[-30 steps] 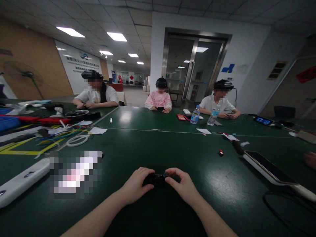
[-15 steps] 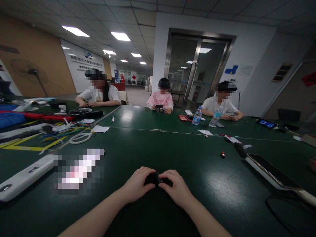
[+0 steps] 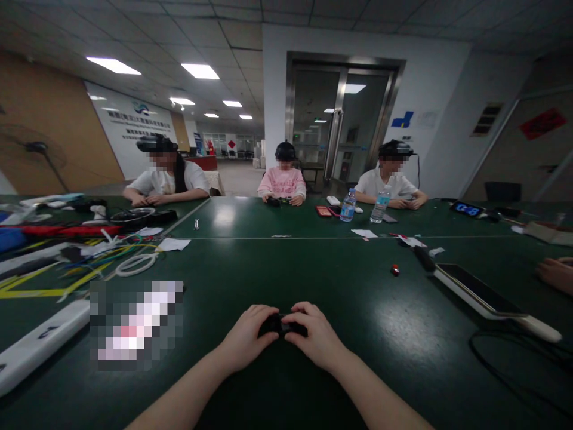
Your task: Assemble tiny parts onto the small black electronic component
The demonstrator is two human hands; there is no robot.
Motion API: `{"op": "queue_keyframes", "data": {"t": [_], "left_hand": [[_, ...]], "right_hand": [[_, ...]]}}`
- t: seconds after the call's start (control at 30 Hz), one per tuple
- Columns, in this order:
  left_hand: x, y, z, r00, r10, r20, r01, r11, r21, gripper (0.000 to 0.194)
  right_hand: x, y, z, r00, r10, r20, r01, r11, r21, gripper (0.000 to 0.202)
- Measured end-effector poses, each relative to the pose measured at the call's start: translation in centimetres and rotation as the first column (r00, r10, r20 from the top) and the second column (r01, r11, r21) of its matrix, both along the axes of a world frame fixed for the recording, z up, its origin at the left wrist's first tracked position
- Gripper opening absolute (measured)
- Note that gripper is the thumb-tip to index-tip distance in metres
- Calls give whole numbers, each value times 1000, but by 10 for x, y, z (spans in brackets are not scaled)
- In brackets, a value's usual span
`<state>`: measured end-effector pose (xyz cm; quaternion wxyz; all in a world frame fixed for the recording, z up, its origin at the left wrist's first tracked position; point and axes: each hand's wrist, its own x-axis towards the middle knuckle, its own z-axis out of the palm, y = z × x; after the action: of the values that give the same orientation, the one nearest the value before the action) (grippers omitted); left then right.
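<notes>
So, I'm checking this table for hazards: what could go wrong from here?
The left hand and right hand both hold a small black object, which might slip if either grip loosens. The black cable looped at the right could snag if something is dragged across it. Farther off, two bottles stand close together and might tip if bumped.

An office interior, identified by the tiled ceiling (image 3: 295, 18) with flat light panels (image 3: 200, 71), the lettered wall sign (image 3: 139, 124) bearing a logo, and the metal-framed glass double door (image 3: 364, 128). A large green bench (image 3: 250, 269) with loose cables (image 3: 136, 264) occupies the foreground.
</notes>
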<state>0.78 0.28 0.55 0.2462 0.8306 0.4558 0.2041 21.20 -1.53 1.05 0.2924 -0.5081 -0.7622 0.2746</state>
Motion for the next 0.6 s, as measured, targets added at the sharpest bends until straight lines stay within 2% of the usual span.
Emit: {"op": "queue_keyframes", "data": {"t": [0.23, 0.6], "left_hand": [[1, -2, 3, 1000, -14, -9, 14, 1000, 11, 36], [-1, -4, 11, 998, -55, 9, 55, 998, -31, 27]], "right_hand": [[9, -1, 0, 992, 75, -105, -78, 997, -20, 40], [7, -3, 6, 993, 51, -102, -56, 998, -42, 20]]}}
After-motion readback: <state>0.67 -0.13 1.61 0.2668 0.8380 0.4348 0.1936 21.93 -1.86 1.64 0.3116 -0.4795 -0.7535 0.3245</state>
